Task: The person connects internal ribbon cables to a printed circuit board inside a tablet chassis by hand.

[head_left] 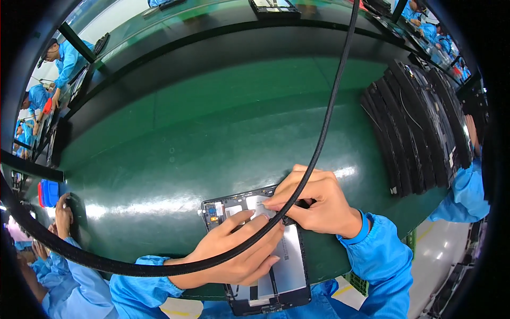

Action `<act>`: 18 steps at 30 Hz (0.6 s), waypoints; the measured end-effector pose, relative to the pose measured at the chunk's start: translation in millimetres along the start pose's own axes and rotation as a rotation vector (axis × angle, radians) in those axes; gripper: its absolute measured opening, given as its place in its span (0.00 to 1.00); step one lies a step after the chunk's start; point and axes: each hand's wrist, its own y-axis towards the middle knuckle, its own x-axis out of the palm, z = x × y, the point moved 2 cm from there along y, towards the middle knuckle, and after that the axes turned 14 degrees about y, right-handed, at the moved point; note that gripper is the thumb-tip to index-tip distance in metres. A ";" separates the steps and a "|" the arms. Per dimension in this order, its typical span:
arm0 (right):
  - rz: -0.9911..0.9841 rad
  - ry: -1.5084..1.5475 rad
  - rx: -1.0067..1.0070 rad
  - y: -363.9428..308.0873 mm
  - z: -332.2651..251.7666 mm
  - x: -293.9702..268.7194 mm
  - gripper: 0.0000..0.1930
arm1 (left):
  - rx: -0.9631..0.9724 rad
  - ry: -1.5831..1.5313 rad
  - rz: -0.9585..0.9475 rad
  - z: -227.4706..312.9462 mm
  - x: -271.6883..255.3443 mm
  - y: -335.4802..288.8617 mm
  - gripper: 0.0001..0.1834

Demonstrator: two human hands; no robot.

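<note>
An opened tablet (295, 252), black-framed with a silvery inner face, lies slightly tilted at the near edge of the green bench. My left hand (217, 240) rests across its middle, palm down, fingers apart, with the fingertips close to my right hand. At the tablet's upper right, my right hand (330, 208) is closed in a pinch close to the inner face. Whatever it pinches is hidden by the fingers and a black cable (330, 109) that hangs across the view. Small parts and a camera module (212, 211) show at the tablet's upper left corner.
Several black panels (417, 127) stand stacked on edge at the right of the bench (159, 154). A dark raised shelf (212, 45) runs along the back. At the left are a blue bin (50, 192) and another person's hand (64, 217); a co-worker's sleeve (461, 194) is at the right.
</note>
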 end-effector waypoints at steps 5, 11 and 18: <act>-0.004 -0.007 0.045 1.4 1.8 1.9 0.07 | 0.036 0.031 -0.011 -1.6 -0.3 -0.8 0.23; 0.029 0.014 -0.006 0.8 5.8 4.9 0.07 | 0.059 0.080 0.008 1.3 -3.2 0.2 0.22; 0.032 0.041 0.120 2.5 3.9 2.3 0.07 | 0.011 -0.017 0.034 -4.5 -1.4 5.4 0.23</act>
